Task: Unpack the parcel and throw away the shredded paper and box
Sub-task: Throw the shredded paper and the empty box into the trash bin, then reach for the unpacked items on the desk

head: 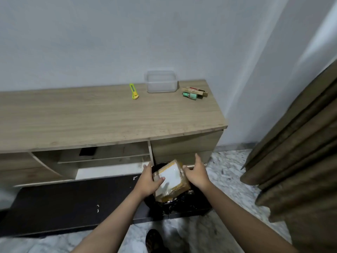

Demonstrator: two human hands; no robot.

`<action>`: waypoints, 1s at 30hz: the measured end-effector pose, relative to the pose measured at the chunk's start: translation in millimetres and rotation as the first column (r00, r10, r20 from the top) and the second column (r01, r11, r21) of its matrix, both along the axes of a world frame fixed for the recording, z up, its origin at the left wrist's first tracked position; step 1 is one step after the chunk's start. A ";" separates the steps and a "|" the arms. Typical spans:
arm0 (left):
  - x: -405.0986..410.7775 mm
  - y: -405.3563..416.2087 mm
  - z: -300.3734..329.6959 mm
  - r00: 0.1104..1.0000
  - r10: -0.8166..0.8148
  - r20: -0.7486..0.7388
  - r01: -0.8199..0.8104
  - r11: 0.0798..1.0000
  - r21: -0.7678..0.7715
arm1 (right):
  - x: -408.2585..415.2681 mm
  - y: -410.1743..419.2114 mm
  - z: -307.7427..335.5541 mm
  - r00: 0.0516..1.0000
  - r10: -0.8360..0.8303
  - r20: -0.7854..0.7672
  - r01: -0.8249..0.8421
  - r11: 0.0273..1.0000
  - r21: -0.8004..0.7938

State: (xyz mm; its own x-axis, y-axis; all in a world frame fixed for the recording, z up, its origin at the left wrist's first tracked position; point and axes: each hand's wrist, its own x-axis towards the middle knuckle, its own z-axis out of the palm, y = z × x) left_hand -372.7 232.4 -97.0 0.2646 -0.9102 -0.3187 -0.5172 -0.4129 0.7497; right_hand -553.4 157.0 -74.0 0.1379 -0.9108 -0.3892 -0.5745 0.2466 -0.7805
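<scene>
A brown cardboard box (pixel 172 179) with a white label and clear tape sits tilted in the mouth of a black bin (pixel 180 203) on the floor. My left hand (pixel 148 181) presses on the box's left side, thumb across the label. My right hand (pixel 197 172) is at the box's right edge with fingers spread, touching it or just off it. Small white paper shreds (pixel 98 208) lie on the dark low shelf to the left of the bin.
A wooden cabinet top (pixel 91 115) holds a yellow-green box cutter (pixel 134 91), a clear plastic container (pixel 162 81) and a small pile of unpacked items (pixel 194 93). A brown curtain (pixel 299 161) hangs at the right. A dark foot (pixel 155 240) shows below on the marble floor.
</scene>
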 end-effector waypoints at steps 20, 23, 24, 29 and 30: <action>39.8 -123.3 58.2 0.988 -0.008 0.154 0.091 0.839 -0.537 | 35.0 -108.1 58.7 0.986 -0.091 0.140 0.146 0.880 -0.453; 52.8 -146.2 61.5 0.984 0.006 0.181 0.088 0.857 -0.507 | 34.9 -131.8 64.2 0.984 -0.111 0.136 0.162 0.872 -0.463; 56.8 -154.5 61.9 0.982 0.016 0.186 0.079 0.867 -0.492 | 34.9 -141.0 66.2 0.985 -0.112 0.134 0.162 0.871 -0.464; 71.7 -199.0 52.7 0.959 0.059 0.276 0.059 0.915 -0.400 | 34.1 -196.3 73.7 0.992 -0.075 0.099 0.115 0.857 -0.502; 73.7 -206.9 49.9 0.951 0.078 0.298 0.046 0.922 -0.385 | 33.9 -209.4 74.5 0.994 -0.066 0.091 0.103 0.854 -0.510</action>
